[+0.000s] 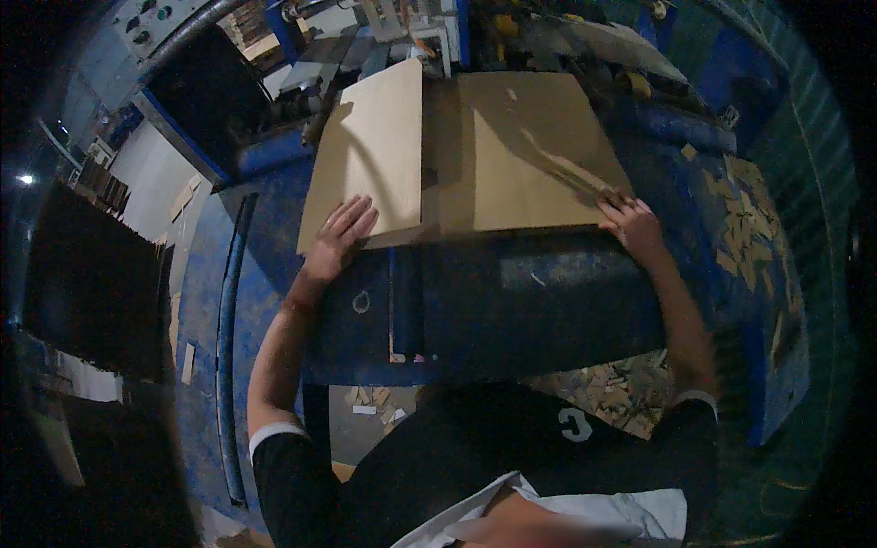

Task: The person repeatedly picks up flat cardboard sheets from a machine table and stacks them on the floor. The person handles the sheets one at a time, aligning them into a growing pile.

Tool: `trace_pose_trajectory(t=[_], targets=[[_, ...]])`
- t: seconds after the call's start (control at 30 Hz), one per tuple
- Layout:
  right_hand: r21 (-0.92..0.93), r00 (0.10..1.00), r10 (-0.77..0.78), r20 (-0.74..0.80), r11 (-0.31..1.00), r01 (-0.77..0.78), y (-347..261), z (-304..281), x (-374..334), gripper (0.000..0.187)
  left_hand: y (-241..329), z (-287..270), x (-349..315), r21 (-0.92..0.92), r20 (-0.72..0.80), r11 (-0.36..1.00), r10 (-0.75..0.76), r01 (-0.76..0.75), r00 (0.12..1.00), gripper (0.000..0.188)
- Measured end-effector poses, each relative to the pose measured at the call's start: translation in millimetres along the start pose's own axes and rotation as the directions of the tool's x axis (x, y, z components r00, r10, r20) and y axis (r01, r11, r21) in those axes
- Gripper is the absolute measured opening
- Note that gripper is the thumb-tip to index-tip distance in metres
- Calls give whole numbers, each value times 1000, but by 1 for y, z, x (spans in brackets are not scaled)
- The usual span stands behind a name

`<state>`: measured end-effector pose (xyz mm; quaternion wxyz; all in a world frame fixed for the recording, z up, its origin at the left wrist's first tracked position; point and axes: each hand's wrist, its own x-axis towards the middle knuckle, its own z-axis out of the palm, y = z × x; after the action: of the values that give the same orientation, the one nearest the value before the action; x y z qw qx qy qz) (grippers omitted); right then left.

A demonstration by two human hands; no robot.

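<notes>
A brown cardboard sheet (pixel 530 155) lies across the blue machine table in front of me. Its paler left panel (pixel 388 151) overlaps the middle part, which is in shadow. My left hand (pixel 343 236) rests on the near left part of that panel, with its fingers stretched out flat. At the near right corner of the sheet is my right hand (pixel 632 224). Its fingers lie over the edge, with the thumb apart from them. The underside of the cardboard is hidden.
Machine parts with rollers (pixel 630 87) stand beyond the cardboard. The blue table (pixel 475 301) extends toward me, with a dark bar (pixel 230 347) along its left side. Cardboard scraps (pixel 749 224) lie at the right, and more scraps (pixel 603 393) are below the table's near edge.
</notes>
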<state>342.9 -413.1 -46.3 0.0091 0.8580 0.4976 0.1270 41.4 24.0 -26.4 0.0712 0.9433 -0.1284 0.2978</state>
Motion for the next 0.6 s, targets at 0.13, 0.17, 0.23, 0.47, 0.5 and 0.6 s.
trace_pose_trajectory(t=[0.13, 0.17, 0.23, 0.47, 0.5, 0.6], targets=[[18, 982, 141, -123, 990, -139, 7, 35, 59, 39, -48, 25, 37, 110, 30, 983, -153, 149, 988, 56], [-4, 966, 199, -164, 979, -203, 10, 39, 69, 38, -58, 27, 48, 225, 62, 961, -179, 161, 982, 59], [-109, 927, 242, -287, 953, -282, 8, 42, 81, 39, -63, 29, 60, 397, 35, 879, -304, 266, 952, 64], [-27, 980, 158, -122, 986, -162, -58, -20, 115, 53, 18, -40, -9, 659, 229, 700, -533, 273, 814, 76], [-35, 988, 115, -103, 992, -119, -76, -33, 126, 53, 33, -60, -23, 480, 367, 811, -531, 334, 764, 76], [124, 983, -90, -157, 986, 110, -134, -74, 175, 60, 81, -114, -54, 10, 698, 892, -330, 452, 636, 68]])
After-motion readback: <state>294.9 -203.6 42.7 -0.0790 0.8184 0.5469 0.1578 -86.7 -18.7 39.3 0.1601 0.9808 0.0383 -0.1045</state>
